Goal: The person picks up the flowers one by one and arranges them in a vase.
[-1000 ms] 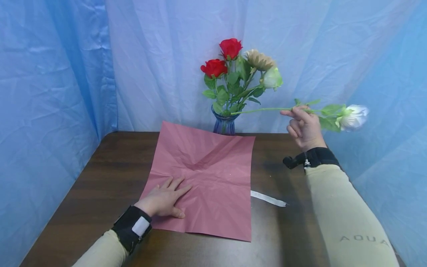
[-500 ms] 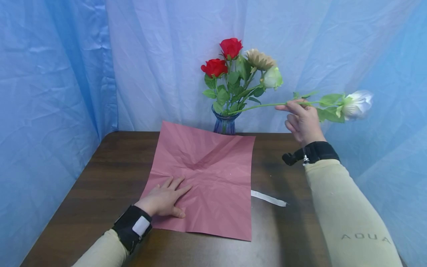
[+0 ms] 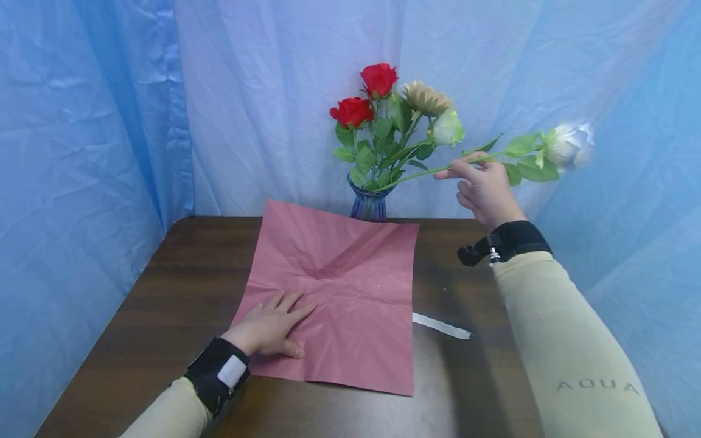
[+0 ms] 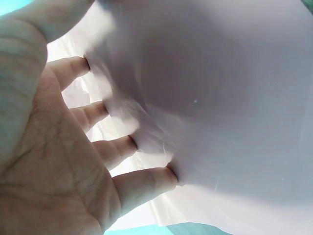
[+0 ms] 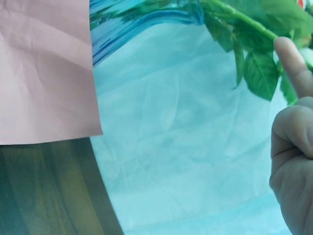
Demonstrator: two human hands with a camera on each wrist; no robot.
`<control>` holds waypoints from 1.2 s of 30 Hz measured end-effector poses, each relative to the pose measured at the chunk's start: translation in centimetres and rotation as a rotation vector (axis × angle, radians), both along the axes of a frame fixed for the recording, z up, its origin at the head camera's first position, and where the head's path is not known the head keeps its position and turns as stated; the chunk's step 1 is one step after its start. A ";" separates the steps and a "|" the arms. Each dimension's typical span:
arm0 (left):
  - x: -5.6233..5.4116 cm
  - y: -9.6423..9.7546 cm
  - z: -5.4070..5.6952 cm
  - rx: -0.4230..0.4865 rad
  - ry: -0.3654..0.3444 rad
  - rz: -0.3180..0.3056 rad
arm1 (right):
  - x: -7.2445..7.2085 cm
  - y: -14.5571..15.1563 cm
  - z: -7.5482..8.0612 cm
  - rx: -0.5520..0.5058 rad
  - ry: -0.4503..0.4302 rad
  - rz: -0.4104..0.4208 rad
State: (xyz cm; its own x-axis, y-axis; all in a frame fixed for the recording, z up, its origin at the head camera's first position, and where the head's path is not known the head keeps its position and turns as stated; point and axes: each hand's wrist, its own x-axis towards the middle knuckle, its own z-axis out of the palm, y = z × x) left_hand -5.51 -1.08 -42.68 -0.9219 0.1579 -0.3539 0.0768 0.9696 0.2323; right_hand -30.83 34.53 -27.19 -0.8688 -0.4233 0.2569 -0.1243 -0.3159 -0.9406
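Note:
My right hand pinches the green stem of a white rose, which leans out to the right with its bloom beyond the hand. The stem's lower end meets the mouth of a blue glass vase. In the right wrist view the index finger lies along the stem. My left hand rests with spread fingers on a creased pink sheet of paper. From the left wrist view, its fingertips press on the paper.
Two red roses, a beige flower and a pale green rose stand in the vase at the table's back edge. A white ribbon-like strip sticks out from under the paper on the brown table. Blue curtains surround it.
My right hand has moved up and to the left with the white rose, raising the bloom so the stem slopes more steeply from the vase. The left hand has stayed on the paper.

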 end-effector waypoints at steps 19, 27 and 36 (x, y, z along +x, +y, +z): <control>-0.1 0.1 -0.3 -0.005 0.011 0.009 | 0.8 -2.3 1.9 0.240 -0.032 -0.050; -0.1 0.2 -0.3 -0.004 0.001 0.027 | 1.9 -4.0 2.7 0.358 -0.032 -0.056; -0.1 0.2 -0.2 -0.011 0.003 0.023 | 1.0 -6.0 1.1 0.421 -0.041 -0.047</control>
State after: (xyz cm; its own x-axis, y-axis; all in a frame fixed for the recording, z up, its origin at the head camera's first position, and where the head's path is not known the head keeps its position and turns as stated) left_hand -5.56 -0.83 -42.91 -0.9262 0.1324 -0.3529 0.0547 0.9736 0.2216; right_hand -29.81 28.54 -26.11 -0.8955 -0.4438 0.0346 -0.0887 0.1015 -0.9909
